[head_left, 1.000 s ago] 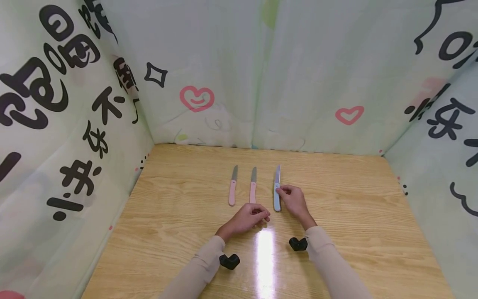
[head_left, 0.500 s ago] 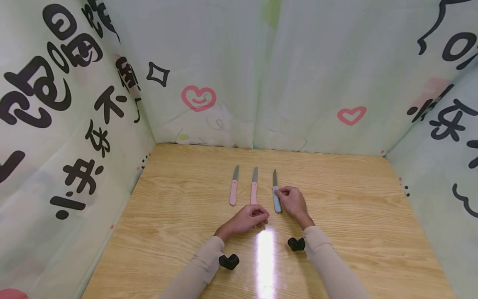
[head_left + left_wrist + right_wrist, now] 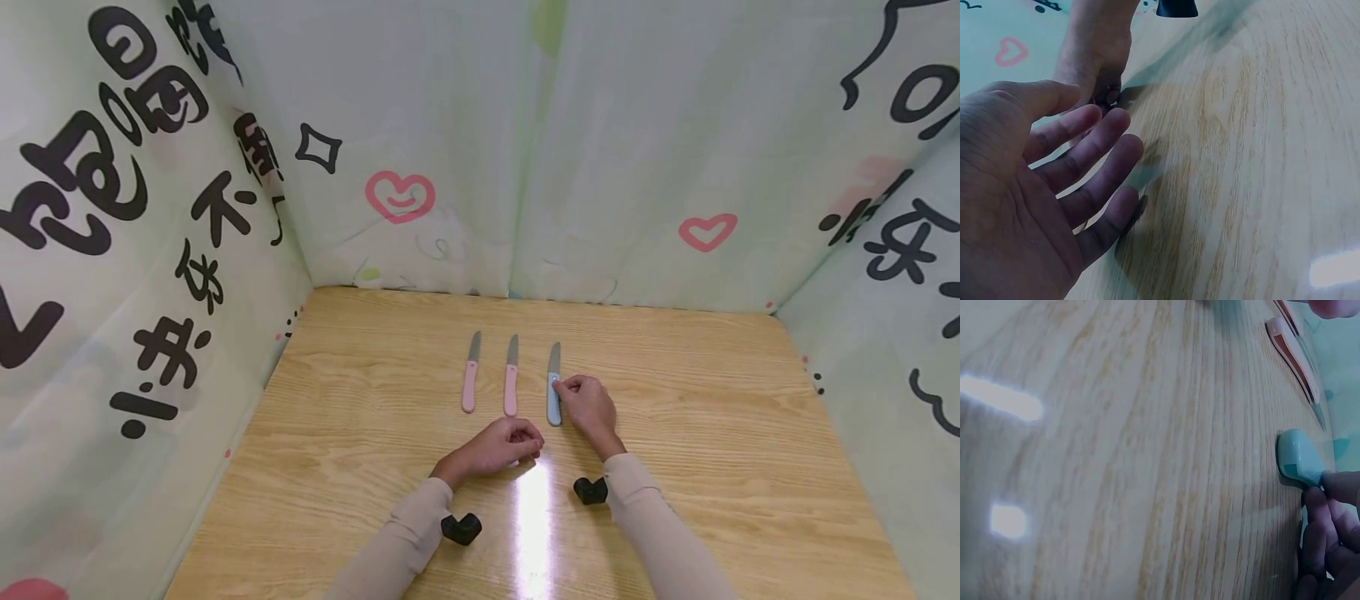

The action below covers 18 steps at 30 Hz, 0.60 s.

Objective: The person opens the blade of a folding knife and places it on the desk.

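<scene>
Two knives with pink handles, a left one (image 3: 468, 387) and a middle one (image 3: 511, 390), lie side by side on the wooden table with their blades pointing away from me. A third knife, with a light blue handle (image 3: 553, 410), lies to their right, roughly in line with them. My right hand (image 3: 591, 408) pinches this blue knife by its handle between thumb and fingers, as the right wrist view shows at the handle (image 3: 1297, 455). My left hand (image 3: 498, 445) holds nothing, its fingers (image 3: 1113, 162) loosely bent, just below the middle knife's handle end.
Printed cloth curtains (image 3: 420, 100) stand at the back, left and right of the table (image 3: 712, 433). A bright light reflection (image 3: 533, 525) falls on the tabletop near me. Each wrist wears a black camera mount, such as the left one (image 3: 461, 528).
The blue knife's blade tip has come lower and nearer, and the knife has straightened beside the others. My left hand has drawn slightly back, uncovering the middle pink knife's handle end.
</scene>
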{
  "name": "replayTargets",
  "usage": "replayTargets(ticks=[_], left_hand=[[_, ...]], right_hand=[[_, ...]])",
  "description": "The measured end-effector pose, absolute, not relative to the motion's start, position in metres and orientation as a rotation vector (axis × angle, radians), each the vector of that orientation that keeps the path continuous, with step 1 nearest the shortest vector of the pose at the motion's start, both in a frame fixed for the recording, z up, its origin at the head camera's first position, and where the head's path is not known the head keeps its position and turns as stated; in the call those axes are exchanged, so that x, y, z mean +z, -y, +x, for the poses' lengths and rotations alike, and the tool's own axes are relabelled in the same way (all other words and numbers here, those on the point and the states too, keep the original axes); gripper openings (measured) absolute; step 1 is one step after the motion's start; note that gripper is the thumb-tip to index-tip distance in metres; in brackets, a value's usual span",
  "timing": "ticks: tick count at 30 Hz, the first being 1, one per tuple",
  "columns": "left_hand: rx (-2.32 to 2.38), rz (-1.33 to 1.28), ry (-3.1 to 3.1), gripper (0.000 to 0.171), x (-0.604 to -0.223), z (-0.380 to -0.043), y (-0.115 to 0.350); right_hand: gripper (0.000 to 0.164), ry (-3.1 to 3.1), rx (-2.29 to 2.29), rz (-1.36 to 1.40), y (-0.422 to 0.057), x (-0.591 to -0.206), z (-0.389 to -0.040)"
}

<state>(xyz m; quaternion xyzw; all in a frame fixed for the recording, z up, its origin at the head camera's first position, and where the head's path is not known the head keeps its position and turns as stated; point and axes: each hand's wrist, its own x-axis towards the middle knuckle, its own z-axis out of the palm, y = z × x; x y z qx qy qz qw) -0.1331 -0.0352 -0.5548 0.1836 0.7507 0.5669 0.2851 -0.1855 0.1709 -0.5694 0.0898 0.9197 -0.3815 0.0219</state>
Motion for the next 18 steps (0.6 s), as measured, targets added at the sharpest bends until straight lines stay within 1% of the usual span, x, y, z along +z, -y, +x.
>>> replayTargets(ticks=[10,18], left_hand=[[1.505,0.477,-2.023,0.017,-0.553,-0.133,0.0367],[1.509,0.501,-2.033,0.019,-0.5552,-0.1327,0.0376]], right_hand=[[0.032,-2.838,-1.177,0.275,-0.1725,-0.5703,-0.1871],[0.031,-2.832,-1.179,0.271,-0.1736,-0.5727,-0.1881]])
